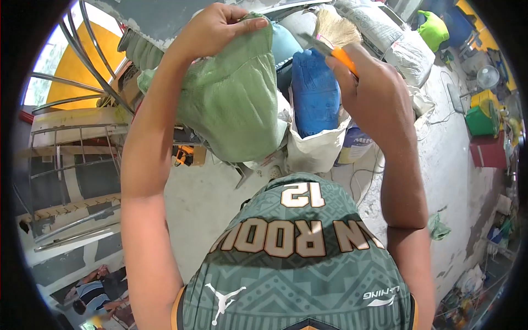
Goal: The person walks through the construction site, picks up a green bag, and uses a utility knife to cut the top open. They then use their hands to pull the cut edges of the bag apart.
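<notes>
My left hand (220,28) pinches the upper edge of a light green woven sack (234,104), thumb lying along the rim. The sack hangs full and rounded in front of my chest. Closed around an orange-handled tool (345,59) is my right hand (374,77); the tool's narrow grey end points up and left, and its exact kind is hard to make out. Just left of that hand, a blue bundle (315,93) stands in a white sack (313,149). A straw-coloured bristle bundle (334,27) lies behind the tool.
Bulging white sacks (408,56) line the back right. Curved metal bars (82,49) and a wire rack (77,151) are at left. A green bin (482,120) stands far right. Another person (93,294) is at the lower left. A cable (360,176) crosses the floor.
</notes>
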A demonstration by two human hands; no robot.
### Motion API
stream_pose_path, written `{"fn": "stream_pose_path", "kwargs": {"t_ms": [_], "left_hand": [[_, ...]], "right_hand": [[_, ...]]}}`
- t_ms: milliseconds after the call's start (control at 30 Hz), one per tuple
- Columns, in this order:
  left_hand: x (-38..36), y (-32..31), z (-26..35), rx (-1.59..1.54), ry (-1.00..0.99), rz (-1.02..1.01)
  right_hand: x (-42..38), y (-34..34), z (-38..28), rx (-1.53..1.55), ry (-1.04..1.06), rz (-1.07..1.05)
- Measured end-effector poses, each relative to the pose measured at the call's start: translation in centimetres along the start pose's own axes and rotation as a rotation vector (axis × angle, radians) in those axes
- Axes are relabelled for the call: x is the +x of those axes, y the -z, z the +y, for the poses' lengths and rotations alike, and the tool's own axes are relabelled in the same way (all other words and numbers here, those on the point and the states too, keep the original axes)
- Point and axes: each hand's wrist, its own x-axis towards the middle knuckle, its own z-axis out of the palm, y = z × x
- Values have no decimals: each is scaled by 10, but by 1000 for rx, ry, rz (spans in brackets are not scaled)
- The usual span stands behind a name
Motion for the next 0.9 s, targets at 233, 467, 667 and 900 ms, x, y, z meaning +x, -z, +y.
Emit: {"fn": "stream_pose_path", "kwargs": {"t_ms": [233, 467, 667, 900], "left_hand": [[-1, 8, 13, 86, 27, -188], [3, -4, -9, -95, 126, -75], [-7, -7, -19, -136, 164, 6], [-16, -19, 7, 20, 180, 129]], "right_hand": [[4, -71, -4, 707, -227, -25], [27, -109, -23, 707, -137, -50], [28, -89, -15, 863, -149, -244], [32, -62, -1, 834, -189, -317]]}}
